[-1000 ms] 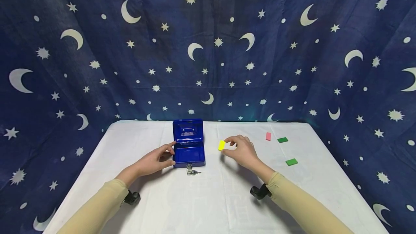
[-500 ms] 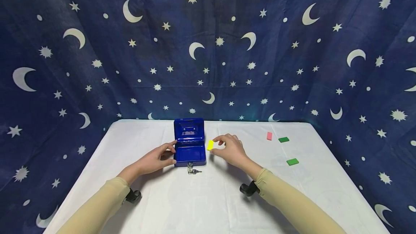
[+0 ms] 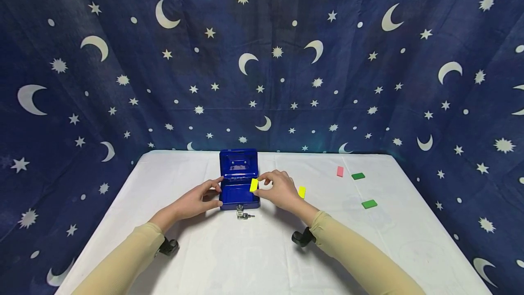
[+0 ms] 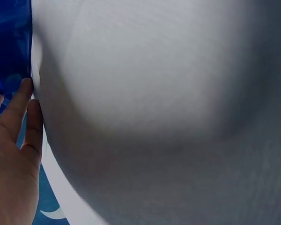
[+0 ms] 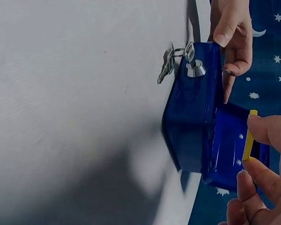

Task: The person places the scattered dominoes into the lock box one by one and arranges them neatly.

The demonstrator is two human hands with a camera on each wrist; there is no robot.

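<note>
Between the thumb and fingers of my right hand [image 3: 280,190] is a flat yellow block [image 3: 254,185], pinched and tilted up at the right side of the blue cash box [image 3: 240,206]. The box's lid [image 3: 238,160] stands up at the back, and its inside shows bare blue metal. My left hand [image 3: 192,201] rests against the box's left side, thumb at the front corner and a finger near the hinge. In the right wrist view, the block [image 5: 249,136] is seen edge-on before the lid. Keys [image 3: 247,216] hang from the lock on the box's front.
Just beyond my right hand lies a second yellow block [image 3: 302,191], partly covered by the wrist. Farther right on the white-covered table [image 3: 229,258] are a pink block [image 3: 340,171], a dark green block [image 3: 358,176] and a lighter green block [image 3: 369,204].
My right hand has carried the yellow block leftward from beside the box to its right rim. The second yellow block has come into sight behind it. My left hand has stayed put.
</note>
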